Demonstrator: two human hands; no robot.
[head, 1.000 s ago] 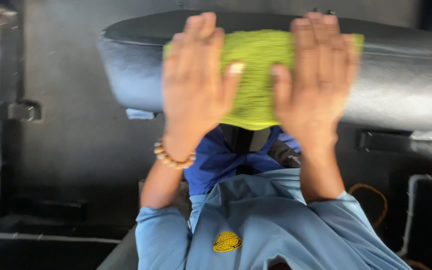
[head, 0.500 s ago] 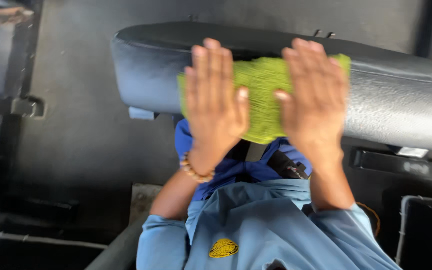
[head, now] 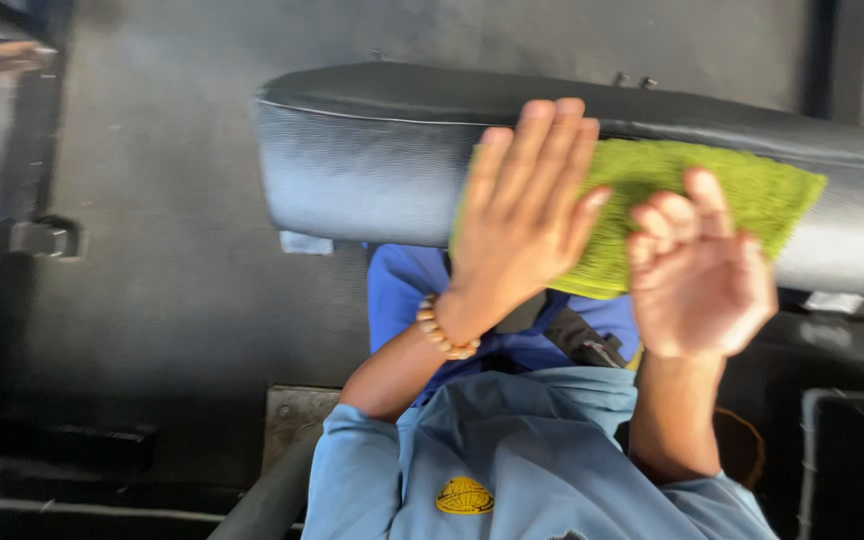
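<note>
Left hand (head: pixel 522 215) flat, fingers spread on green cloth (head: pixel 712 190) over black padded seat (head: pixel 372 160); right hand (head: pixel 697 275) apparently lifted, loosely curled, empty—cloth may slip off curve.

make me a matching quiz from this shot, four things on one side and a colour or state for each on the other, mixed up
Things:
1. left hand
2. right hand
3. cloth
4. bead bracelet

Colour or state:
A. bright green, spread on the black padded seat
B. lifted, fingers curled, in front of the cloth
C. worn round the wrist below the flat hand
D. flat, fingers straight, lying on the cloth's left part

Pairs: 1-D, 2-B, 3-A, 4-C
</note>
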